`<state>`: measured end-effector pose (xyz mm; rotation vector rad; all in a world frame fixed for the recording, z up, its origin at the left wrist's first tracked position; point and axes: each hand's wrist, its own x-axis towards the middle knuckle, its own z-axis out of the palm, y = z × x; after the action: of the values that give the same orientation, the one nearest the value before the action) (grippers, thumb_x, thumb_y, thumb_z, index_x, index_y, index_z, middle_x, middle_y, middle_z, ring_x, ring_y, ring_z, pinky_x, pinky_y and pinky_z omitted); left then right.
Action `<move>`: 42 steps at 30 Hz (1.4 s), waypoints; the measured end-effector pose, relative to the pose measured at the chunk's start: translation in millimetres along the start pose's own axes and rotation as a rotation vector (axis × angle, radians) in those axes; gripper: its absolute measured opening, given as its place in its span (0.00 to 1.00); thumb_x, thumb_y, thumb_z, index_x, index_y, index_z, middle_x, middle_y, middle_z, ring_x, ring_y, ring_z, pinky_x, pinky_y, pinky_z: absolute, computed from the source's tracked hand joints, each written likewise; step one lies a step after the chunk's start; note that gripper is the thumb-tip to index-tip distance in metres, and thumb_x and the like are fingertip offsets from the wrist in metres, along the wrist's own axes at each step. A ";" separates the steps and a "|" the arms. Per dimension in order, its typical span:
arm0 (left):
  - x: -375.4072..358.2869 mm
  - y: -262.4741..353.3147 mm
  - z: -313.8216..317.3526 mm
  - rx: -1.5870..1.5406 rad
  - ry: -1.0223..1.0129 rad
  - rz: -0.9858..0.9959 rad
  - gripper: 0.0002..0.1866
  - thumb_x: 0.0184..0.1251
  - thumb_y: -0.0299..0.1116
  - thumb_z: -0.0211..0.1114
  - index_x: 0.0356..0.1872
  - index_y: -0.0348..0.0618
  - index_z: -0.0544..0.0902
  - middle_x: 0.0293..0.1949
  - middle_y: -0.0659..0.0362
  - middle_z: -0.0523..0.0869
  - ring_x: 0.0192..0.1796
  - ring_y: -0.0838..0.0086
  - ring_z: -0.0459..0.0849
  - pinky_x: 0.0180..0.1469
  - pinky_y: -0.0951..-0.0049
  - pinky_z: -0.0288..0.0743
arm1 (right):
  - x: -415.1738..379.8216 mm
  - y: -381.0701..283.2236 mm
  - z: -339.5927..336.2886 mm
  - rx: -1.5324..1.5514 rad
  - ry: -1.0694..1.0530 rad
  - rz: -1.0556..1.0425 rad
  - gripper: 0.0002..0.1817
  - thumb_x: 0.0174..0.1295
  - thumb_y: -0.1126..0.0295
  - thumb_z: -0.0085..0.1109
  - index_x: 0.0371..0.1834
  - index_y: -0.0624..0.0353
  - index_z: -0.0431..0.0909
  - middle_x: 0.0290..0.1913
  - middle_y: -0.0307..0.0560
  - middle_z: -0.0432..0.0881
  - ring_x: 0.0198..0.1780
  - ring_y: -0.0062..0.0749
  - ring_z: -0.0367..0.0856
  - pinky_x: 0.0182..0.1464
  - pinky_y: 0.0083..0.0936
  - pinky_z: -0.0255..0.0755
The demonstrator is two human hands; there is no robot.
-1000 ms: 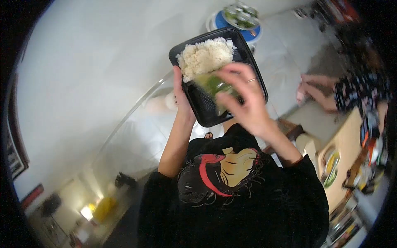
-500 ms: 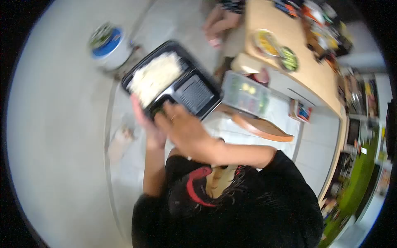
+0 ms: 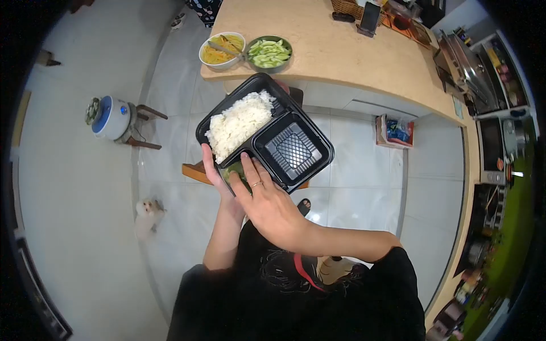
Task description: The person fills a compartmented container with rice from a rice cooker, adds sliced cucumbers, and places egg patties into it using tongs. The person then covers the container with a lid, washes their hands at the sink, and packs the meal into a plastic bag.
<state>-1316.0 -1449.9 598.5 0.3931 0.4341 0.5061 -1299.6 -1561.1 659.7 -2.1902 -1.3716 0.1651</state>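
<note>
My left hand (image 3: 214,169) holds a black compartment meal tray (image 3: 257,84) from its lower left side, with the thumb along the rim and the other fingers hidden beneath. White rice (image 3: 242,122) fills the long compartment. The large square compartment (image 3: 293,149) has a ridged bottom and no food in it. Over the small compartment lies my right hand (image 3: 266,202), a ring on one finger. Its fingers are stretched and slightly apart, with their tips touching dark green food (image 3: 230,170) that they partly cover.
On the wooden counter (image 3: 318,34) ahead stand a bowl of yellow-orange shreds (image 3: 219,54) with tongs and a bowl of sliced cucumber (image 3: 268,54). A pot (image 3: 115,117) rests on a stool at left. A small white dog (image 3: 148,213) is on the floor.
The view has swung right and sharpened, bringing the counter and bowls closer ahead. The translucent box seen beside the tray is no longer visible. My right fingers remain at the small compartment.
</note>
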 end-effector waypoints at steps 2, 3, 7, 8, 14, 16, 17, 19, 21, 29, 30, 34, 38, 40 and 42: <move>4.3 -29.8 -2.3 0.102 0.066 0.093 0.32 0.68 0.62 0.46 0.58 0.46 0.73 0.55 0.58 0.78 0.54 0.70 0.77 0.60 0.72 0.67 | -11.3 18.5 -24.0 -0.095 0.031 -0.154 0.25 0.49 0.80 0.54 0.54 0.71 0.67 0.67 0.71 0.56 0.68 0.63 0.57 0.62 0.41 0.68; 3.4 -34.5 0.9 0.224 0.135 0.200 0.32 0.67 0.62 0.46 0.58 0.47 0.73 0.54 0.58 0.79 0.54 0.70 0.77 0.60 0.71 0.68 | -14.0 30.6 -30.0 -0.057 0.073 -0.218 0.21 0.48 0.78 0.58 0.49 0.70 0.72 0.67 0.67 0.59 0.69 0.61 0.57 0.63 0.42 0.67; 15.3 -52.2 0.9 -0.041 -0.006 0.011 0.35 0.66 0.62 0.47 0.63 0.45 0.69 0.57 0.54 0.77 0.58 0.65 0.76 0.64 0.64 0.66 | 4.6 90.8 -49.3 0.151 0.303 -0.351 0.15 0.48 0.75 0.63 0.40 0.65 0.78 0.54 0.58 0.75 0.56 0.54 0.73 0.54 0.37 0.73; 19.4 -55.6 4.3 -0.084 0.052 -0.070 0.37 0.64 0.64 0.48 0.64 0.45 0.68 0.59 0.53 0.76 0.59 0.63 0.75 0.65 0.62 0.65 | 15.3 121.2 -59.0 0.173 0.383 -0.327 0.12 0.49 0.74 0.64 0.38 0.64 0.79 0.48 0.55 0.79 0.50 0.48 0.78 0.50 0.34 0.75; 44.9 -79.3 -9.4 -0.184 0.130 0.046 0.36 0.64 0.61 0.50 0.64 0.44 0.69 0.59 0.53 0.75 0.58 0.61 0.76 0.60 0.61 0.71 | 147.9 276.4 -57.8 0.283 0.126 0.070 0.09 0.54 0.73 0.57 0.35 0.68 0.77 0.37 0.59 0.82 0.36 0.52 0.82 0.42 0.37 0.76; 51.4 -83.9 -12.2 -0.230 0.170 0.078 0.35 0.64 0.61 0.50 0.63 0.45 0.69 0.58 0.54 0.76 0.57 0.62 0.77 0.58 0.62 0.71 | 200.1 306.1 -34.2 0.194 0.072 0.013 0.10 0.54 0.73 0.57 0.36 0.67 0.78 0.37 0.60 0.82 0.37 0.52 0.82 0.43 0.38 0.76; 48.4 -84.4 -6.7 -0.215 0.267 0.074 0.34 0.64 0.60 0.51 0.63 0.45 0.70 0.57 0.54 0.77 0.56 0.62 0.77 0.58 0.62 0.72 | 221.2 317.3 -17.5 0.115 0.039 -0.025 0.11 0.53 0.72 0.58 0.37 0.67 0.78 0.37 0.60 0.82 0.39 0.53 0.82 0.45 0.38 0.76; 59.5 -81.4 5.2 -0.248 0.409 0.166 0.34 0.64 0.59 0.52 0.62 0.45 0.71 0.56 0.54 0.78 0.54 0.61 0.77 0.56 0.62 0.72 | 283.5 330.9 19.4 -0.026 -0.002 -0.136 0.12 0.52 0.71 0.59 0.38 0.66 0.78 0.38 0.61 0.82 0.41 0.53 0.81 0.46 0.38 0.76; 59.2 -83.1 11.0 -0.324 0.379 0.188 0.33 0.64 0.59 0.52 0.62 0.44 0.70 0.57 0.53 0.78 0.56 0.60 0.77 0.58 0.61 0.71 | 320.4 343.3 52.9 -0.225 -0.030 -0.201 0.15 0.51 0.70 0.60 0.42 0.65 0.78 0.41 0.61 0.81 0.49 0.52 0.79 0.49 0.40 0.75; 67.9 -105.8 4.6 -0.317 0.553 0.307 0.34 0.64 0.57 0.54 0.63 0.43 0.70 0.59 0.54 0.76 0.57 0.62 0.77 0.58 0.62 0.72 | 358.0 341.1 63.7 -0.338 -0.347 -0.115 0.15 0.54 0.67 0.60 0.43 0.63 0.77 0.42 0.57 0.82 0.48 0.48 0.80 0.47 0.41 0.76; 71.5 -109.9 6.4 -0.335 0.543 0.341 0.34 0.64 0.58 0.54 0.63 0.44 0.69 0.59 0.55 0.76 0.57 0.62 0.77 0.58 0.62 0.72 | 355.5 342.9 65.1 -0.336 -0.342 -0.118 0.15 0.54 0.66 0.60 0.42 0.63 0.77 0.42 0.57 0.82 0.47 0.48 0.80 0.46 0.40 0.76; 88.6 -123.1 16.2 -0.371 0.498 0.490 0.34 0.65 0.58 0.52 0.64 0.43 0.69 0.60 0.53 0.75 0.59 0.61 0.76 0.61 0.61 0.70 | 338.8 351.8 66.8 -0.410 -0.323 -0.332 0.19 0.55 0.64 0.61 0.48 0.61 0.75 0.38 0.60 0.82 0.45 0.49 0.81 0.48 0.42 0.76; 97.6 -135.2 6.8 -0.386 0.537 0.571 0.32 0.65 0.56 0.53 0.62 0.43 0.70 0.57 0.53 0.77 0.56 0.61 0.78 0.58 0.62 0.72 | 335.2 349.1 80.2 -0.408 -0.350 -0.424 0.17 0.56 0.64 0.59 0.45 0.63 0.76 0.34 0.61 0.82 0.39 0.53 0.82 0.43 0.44 0.76; 101.1 -138.3 3.4 -0.370 0.545 0.605 0.34 0.63 0.58 0.53 0.61 0.43 0.70 0.56 0.53 0.78 0.55 0.61 0.79 0.57 0.61 0.73 | 332.1 350.7 89.0 -0.353 -0.311 -0.478 0.15 0.57 0.65 0.58 0.43 0.63 0.78 0.33 0.62 0.82 0.38 0.55 0.82 0.42 0.45 0.76; 101.0 -140.7 2.5 -0.375 0.508 0.571 0.35 0.62 0.60 0.54 0.62 0.43 0.70 0.56 0.52 0.78 0.55 0.61 0.79 0.57 0.61 0.74 | 324.9 350.8 83.6 -0.244 -0.274 -0.505 0.12 0.54 0.69 0.58 0.38 0.66 0.78 0.35 0.62 0.82 0.40 0.54 0.82 0.42 0.43 0.76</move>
<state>-1182.2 -1509.4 505.9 0.0081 0.7040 1.2360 -898.2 -1365.4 469.4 -1.9774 -2.1511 0.1150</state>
